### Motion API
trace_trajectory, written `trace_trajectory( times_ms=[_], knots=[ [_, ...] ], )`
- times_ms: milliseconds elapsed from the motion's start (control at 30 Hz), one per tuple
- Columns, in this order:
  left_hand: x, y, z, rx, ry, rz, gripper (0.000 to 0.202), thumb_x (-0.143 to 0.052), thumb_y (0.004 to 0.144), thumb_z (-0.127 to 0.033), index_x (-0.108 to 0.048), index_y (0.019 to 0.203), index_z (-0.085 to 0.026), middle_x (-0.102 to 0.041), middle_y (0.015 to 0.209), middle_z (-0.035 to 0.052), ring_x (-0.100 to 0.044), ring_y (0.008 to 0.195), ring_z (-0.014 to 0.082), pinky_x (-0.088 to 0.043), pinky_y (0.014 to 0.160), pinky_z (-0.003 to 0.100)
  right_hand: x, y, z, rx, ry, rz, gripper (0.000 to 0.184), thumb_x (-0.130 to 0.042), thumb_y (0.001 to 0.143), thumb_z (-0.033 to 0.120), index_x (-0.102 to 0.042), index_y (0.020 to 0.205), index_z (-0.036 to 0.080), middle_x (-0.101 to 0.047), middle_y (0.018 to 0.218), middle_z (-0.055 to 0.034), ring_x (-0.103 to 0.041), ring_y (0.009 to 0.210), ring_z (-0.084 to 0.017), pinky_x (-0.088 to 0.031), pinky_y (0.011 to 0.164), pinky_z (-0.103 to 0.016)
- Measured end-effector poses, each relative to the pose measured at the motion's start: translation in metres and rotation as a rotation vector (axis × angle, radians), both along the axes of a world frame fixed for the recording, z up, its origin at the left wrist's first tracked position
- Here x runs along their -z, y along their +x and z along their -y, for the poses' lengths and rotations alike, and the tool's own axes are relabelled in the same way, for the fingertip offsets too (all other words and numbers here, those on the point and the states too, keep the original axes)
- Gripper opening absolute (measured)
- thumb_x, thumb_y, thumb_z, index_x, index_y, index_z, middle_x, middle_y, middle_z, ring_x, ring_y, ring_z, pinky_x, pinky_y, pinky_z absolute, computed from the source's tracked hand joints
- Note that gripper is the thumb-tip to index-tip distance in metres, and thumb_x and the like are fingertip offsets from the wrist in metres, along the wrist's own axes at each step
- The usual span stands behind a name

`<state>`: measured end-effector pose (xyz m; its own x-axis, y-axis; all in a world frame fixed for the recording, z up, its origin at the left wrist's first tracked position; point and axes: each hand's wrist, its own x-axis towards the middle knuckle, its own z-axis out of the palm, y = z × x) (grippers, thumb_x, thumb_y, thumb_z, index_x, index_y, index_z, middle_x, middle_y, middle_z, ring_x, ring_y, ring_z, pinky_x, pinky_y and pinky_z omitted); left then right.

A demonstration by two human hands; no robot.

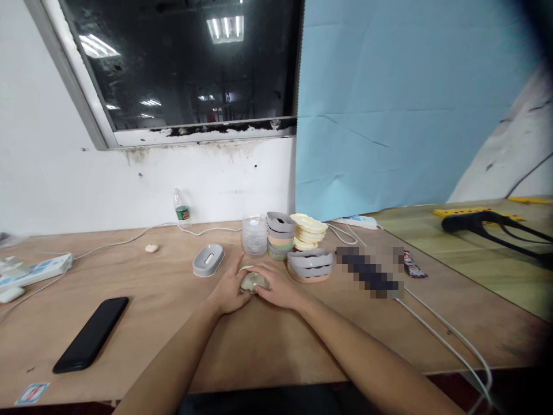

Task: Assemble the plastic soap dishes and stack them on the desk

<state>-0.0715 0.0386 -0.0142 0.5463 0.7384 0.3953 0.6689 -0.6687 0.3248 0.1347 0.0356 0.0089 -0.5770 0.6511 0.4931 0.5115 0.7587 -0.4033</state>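
Observation:
Both my hands rest on the wooden table (181, 323) around a small pale oval soap-dish-like piece (254, 282). My left hand (228, 291) grips its left side, with the index finger stretched forward. My right hand (276, 287) curls over its right side. Just beyond stand a grey soap dish with a white insert (208, 259), a stack of clear cups (254, 235), a stack of coloured dish trays (280, 235), a pile of cream-yellow inserts (308, 230) and a short stack of grey trays (310, 265).
A black phone (91, 333) lies at the left front. A white power strip (37, 270) and cables sit at the far left, a small bottle (182, 209) by the wall, a white cable (444, 334) runs along the right, and a black-and-yellow tool (479, 220) lies on the neighbouring table.

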Motion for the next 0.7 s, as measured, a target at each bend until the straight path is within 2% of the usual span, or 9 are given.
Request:
trace_trajectory(
  times_ms=[100, 200, 300, 367, 433, 500, 567, 700],
  knots=[
    [-0.002, -0.006, -0.004, -0.179, 0.092, -0.033, 0.046, -0.055, 0.082, -0.040, -0.054, 0.123, -0.020, -0.028, 0.150, 0.0149, -0.025, 0.138, 0.0305, -0.020, 0.111, 0.053, 0.005, 0.002, -0.002, -0.028, -0.047, 0.070, 0.049, -0.058, 0.082, 0.028, -0.049, 0.130, 0.025, -0.052, 0.132, -0.0073, -0.048, 0.120, -0.023, -0.037, 0.101, -0.039],
    [-0.006, -0.019, -0.010, -0.392, 0.145, -0.045, 0.045, -0.049, 0.086, -0.049, -0.056, 0.121, -0.022, -0.038, 0.144, 0.0137, -0.027, 0.137, 0.0294, -0.015, 0.111, 0.055, 0.010, 0.005, -0.007, -0.021, -0.043, 0.159, 0.047, -0.056, 0.084, 0.030, -0.051, 0.130, 0.024, -0.053, 0.131, -0.0079, -0.047, 0.120, -0.024, -0.035, 0.102, -0.040],
    [-0.008, -0.037, -0.017, -0.652, 0.123, -0.053, 0.047, -0.047, 0.086, -0.052, -0.056, 0.121, -0.023, -0.037, 0.145, 0.0141, -0.025, 0.138, 0.0323, -0.015, 0.110, 0.055, 0.011, 0.009, -0.008, 0.012, -0.015, 0.248, 0.041, -0.053, 0.086, 0.028, -0.055, 0.126, 0.024, -0.058, 0.125, -0.0069, -0.049, 0.117, -0.024, -0.033, 0.101, -0.040],
    [-0.008, -0.049, -0.022, -0.801, 0.062, -0.059, 0.057, -0.051, 0.081, -0.058, -0.053, 0.125, -0.022, -0.033, 0.146, 0.0169, -0.023, 0.138, 0.0364, -0.016, 0.108, 0.057, 0.010, 0.010, -0.008, 0.072, 0.013, 0.304, 0.036, -0.052, 0.087, 0.028, -0.058, 0.122, 0.025, -0.060, 0.121, -0.0068, -0.050, 0.114, -0.024, -0.032, 0.101, -0.041],
    [-0.007, -0.062, -0.026, -0.897, -0.024, -0.056, 0.072, -0.056, 0.073, -0.065, -0.048, 0.130, -0.021, -0.031, 0.146, 0.0208, -0.026, 0.136, 0.0399, -0.019, 0.106, 0.059, 0.008, 0.011, -0.008, 0.160, 0.045, 0.359, 0.029, -0.052, 0.087, 0.028, -0.062, 0.114, 0.023, -0.060, 0.119, -0.0078, -0.051, 0.111, -0.024, -0.030, 0.100, -0.043],
    [-0.005, -0.073, -0.030, -0.917, -0.132, -0.036, 0.080, -0.058, 0.069, -0.068, -0.045, 0.132, -0.020, -0.035, 0.143, 0.0228, -0.035, 0.130, 0.0407, -0.026, 0.103, 0.056, 0.007, 0.013, -0.009, 0.249, 0.069, 0.408, 0.023, -0.052, 0.087, 0.028, -0.066, 0.104, 0.021, -0.062, 0.115, -0.0089, -0.052, 0.108, -0.025, -0.030, 0.099, -0.044],
    [-0.003, -0.080, -0.034, -0.880, -0.215, -0.007, 0.079, -0.059, 0.069, -0.066, -0.044, 0.132, -0.020, -0.043, 0.137, 0.0211, -0.045, 0.123, 0.0387, -0.033, 0.098, 0.051, 0.007, 0.014, -0.010, 0.310, 0.079, 0.441, 0.019, -0.053, 0.086, 0.027, -0.068, 0.096, 0.020, -0.062, 0.113, -0.0097, -0.053, 0.104, -0.025, -0.033, 0.096, -0.042],
    [0.001, -0.080, -0.037, -0.769, -0.205, 0.086, 0.075, -0.065, 0.068, -0.056, -0.044, 0.131, -0.020, -0.052, 0.129, 0.0167, -0.051, 0.116, 0.0335, -0.040, 0.094, 0.042, 0.009, 0.015, -0.013, 0.325, 0.069, 0.405, 0.023, -0.054, 0.086, 0.033, -0.067, 0.097, 0.019, -0.061, 0.116, -0.0106, -0.053, 0.106, -0.025, -0.038, 0.093, -0.039]
  ],
)
